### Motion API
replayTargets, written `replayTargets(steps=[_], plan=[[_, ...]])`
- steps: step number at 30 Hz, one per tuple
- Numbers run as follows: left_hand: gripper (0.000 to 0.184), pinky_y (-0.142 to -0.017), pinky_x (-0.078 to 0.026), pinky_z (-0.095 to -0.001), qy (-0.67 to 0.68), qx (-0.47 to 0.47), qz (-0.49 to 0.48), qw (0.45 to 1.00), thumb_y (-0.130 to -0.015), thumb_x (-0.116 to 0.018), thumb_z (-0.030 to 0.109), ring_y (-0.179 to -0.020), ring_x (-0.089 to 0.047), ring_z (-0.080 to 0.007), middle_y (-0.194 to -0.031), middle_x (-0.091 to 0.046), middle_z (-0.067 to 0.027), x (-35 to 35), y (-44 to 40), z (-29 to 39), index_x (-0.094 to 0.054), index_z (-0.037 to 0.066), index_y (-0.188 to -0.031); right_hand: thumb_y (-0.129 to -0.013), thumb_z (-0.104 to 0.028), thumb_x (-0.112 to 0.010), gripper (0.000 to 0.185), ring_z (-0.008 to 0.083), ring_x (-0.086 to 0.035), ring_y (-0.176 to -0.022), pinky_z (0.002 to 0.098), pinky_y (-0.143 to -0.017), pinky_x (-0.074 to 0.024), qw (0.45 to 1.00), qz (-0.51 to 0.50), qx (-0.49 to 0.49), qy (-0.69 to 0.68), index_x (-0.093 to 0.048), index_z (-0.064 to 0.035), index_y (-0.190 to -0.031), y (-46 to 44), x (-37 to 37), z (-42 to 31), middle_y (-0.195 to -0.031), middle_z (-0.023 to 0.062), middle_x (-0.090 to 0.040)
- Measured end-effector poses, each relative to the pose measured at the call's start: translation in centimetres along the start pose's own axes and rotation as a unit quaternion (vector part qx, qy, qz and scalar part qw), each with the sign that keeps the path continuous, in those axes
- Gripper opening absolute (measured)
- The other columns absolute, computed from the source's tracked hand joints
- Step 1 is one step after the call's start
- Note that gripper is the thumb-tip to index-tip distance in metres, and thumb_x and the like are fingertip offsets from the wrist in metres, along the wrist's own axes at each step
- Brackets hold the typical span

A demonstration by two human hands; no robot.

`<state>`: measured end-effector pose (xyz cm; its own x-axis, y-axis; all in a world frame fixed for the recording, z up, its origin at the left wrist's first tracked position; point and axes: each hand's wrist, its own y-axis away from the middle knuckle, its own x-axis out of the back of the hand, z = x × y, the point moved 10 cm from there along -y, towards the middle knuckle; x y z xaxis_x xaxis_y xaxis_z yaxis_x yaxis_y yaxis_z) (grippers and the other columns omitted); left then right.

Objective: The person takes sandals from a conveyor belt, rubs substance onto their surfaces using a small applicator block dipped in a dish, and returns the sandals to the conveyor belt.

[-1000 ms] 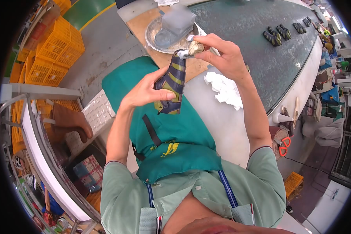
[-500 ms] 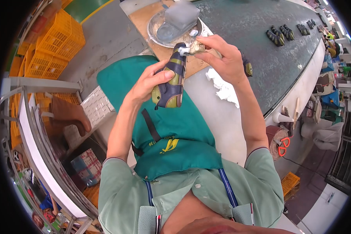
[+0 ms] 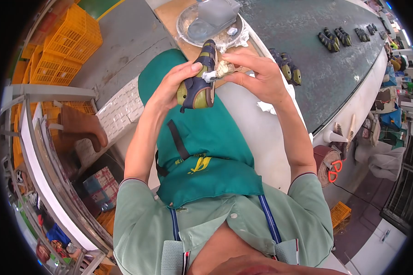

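Note:
My left hand (image 3: 175, 85) grips a navy and olive shoe (image 3: 198, 87), its thumb on the upper and the toe pointing away from me. Between the thumb and fingers of my right hand (image 3: 257, 75) is a crumpled, yellowish-stained cloth (image 3: 225, 68). A white part of the cloth (image 3: 209, 76) touches the side of the shoe near its middle. Past the hands, a round metal tray (image 3: 184, 34) holds a translucent grey container (image 3: 215, 18) and a small white wad.
Several similar shoes (image 3: 287, 68) stand on the dark green table (image 3: 316, 87), with more (image 3: 328, 40) farther back. White cloth (image 3: 266, 107) lies by my right forearm. Orange-handled scissors (image 3: 335, 171) rest at the right, yellow crates (image 3: 71, 39) at the left.
The cloth has moved from the shoe's toe end down along its side toward the middle. My left thumb sits higher on the shoe. More shoes on the table have come into view.

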<state>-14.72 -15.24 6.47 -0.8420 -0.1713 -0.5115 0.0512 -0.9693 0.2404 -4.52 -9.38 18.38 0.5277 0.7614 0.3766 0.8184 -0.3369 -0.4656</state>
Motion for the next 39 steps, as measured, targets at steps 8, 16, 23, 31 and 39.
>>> replayTargets(steps=[8, 16, 23, 31, 39], plan=[[0.043, -0.064, -0.051, -0.0266, 0.000, 0.026, 0.038, 0.999, -0.082, -0.059, 0.037, -0.073, -0.060, -0.0142, -0.087, -0.061, -0.0100, 1.1, -0.1, -0.4, -0.054, -0.002, -0.100, -0.070, 0.001, -0.069, 0.041, 0.0150, -0.055, -0.080, 0.0269, -0.068, -0.0454, 0.999, -0.033, 0.019, 0.001, -0.060, -0.0030, -0.110, 1.0, -0.4, -0.4, -0.088, 0.0067, -0.062], [0.056, -0.056, -0.056, -0.0318, 0.134, -0.046, 0.100, 0.985, -0.087, -0.048, 0.047, -0.069, -0.065, -0.0224, -0.090, -0.063, -0.0164, 3.0, -0.2, 0.5, -0.050, -0.003, -0.110, -0.078, 0.003, -0.063, 0.042, 0.0131, -0.056, -0.091, 0.0269, -0.080, -0.0466, 0.960, 0.162, -0.089, -0.208, -0.051, 0.0030, -0.118, 3.6, 1.5, 4.1, -0.100, 0.0068, -0.060], [0.059, -0.054, -0.057, -0.0310, 0.208, -0.080, 0.004, 0.975, -0.087, -0.046, 0.050, -0.075, -0.065, -0.0282, -0.095, -0.061, -0.0193, 2.3, -0.1, 0.8, -0.049, -0.002, -0.113, -0.080, 0.003, -0.061, 0.044, 0.0147, -0.055, -0.097, 0.0275, -0.086, -0.0444, 0.945, 0.142, -0.101, -0.277, -0.046, 0.0030, -0.121, 2.7, -0.9, 4.4, -0.106, 0.0087, -0.058], [0.050, -0.071, -0.055, -0.0361, 0.256, -0.115, -0.011, 0.960, -0.088, -0.048, 0.041, -0.089, -0.062, -0.0292, -0.109, -0.057, -0.0172, 2.7, 0.1, 0.6, -0.045, 0.001, -0.118, -0.081, 0.002, -0.061, 0.043, 0.0148, -0.057, -0.095, 0.0272, -0.084, -0.0451, 0.947, 0.130, -0.132, -0.262, -0.047, 0.0026, -0.121, 3.0, -1.9, 5.6, -0.103, 0.0091, -0.060], [0.060, -0.087, -0.044, -0.0307, -0.005, -0.261, 0.089, 0.961, -0.072, -0.073, 0.014, -0.098, -0.056, -0.0164, -0.105, -0.056, -0.0073, 3.5, 2.0, 5.0, -0.040, 0.003, -0.120, -0.080, -0.001, -0.062, 0.036, 0.0125, -0.060, -0.087, 0.0245, -0.074, -0.0484, 0.904, 0.210, -0.187, -0.323, -0.052, 0.0038, -0.114, 3.8, -2.5, 6.8, -0.096, 0.0099, -0.063]])
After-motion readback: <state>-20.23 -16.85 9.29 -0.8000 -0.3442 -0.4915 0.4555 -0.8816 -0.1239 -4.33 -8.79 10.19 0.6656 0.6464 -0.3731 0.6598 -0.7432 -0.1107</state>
